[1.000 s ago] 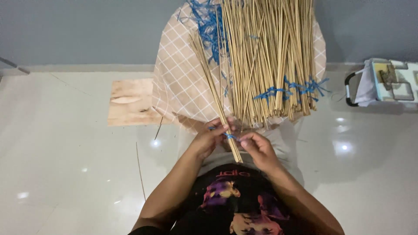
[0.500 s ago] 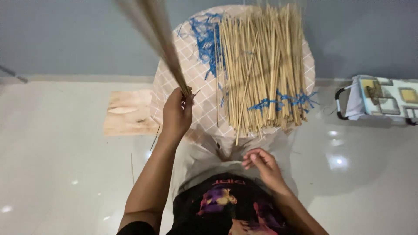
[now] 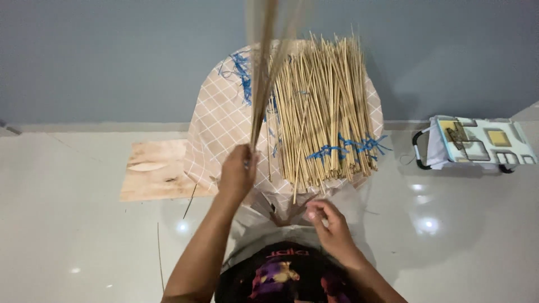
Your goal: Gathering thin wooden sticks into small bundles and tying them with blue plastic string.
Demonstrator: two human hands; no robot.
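My left hand (image 3: pixel 237 173) grips the lower end of a thin bundle of tan sticks (image 3: pixel 261 73) that stands nearly upright and blurred, reaching past the top of the view. Beside it, a large pile of similar sticks (image 3: pixel 323 106) lies on a round table under a checked peach cloth (image 3: pixel 219 129), some tied with blue string (image 3: pixel 348 147). More loose blue string (image 3: pixel 242 70) lies at the pile's far left. My right hand (image 3: pixel 330 220) hovers low near my lap, fingers loosely curled, holding nothing that I can make out.
A flat wooden board (image 3: pixel 154 177) lies on the glossy white floor left of the table. A patterned bag with a black handle (image 3: pixel 477 145) sits on the floor at right. A grey wall runs behind. Single thin sticks (image 3: pixel 159 255) lie on the floor.
My left hand lifted the small bundle away from my right hand, swung it up to the left, then brought it upright over the table. My right hand dropped toward my lap.
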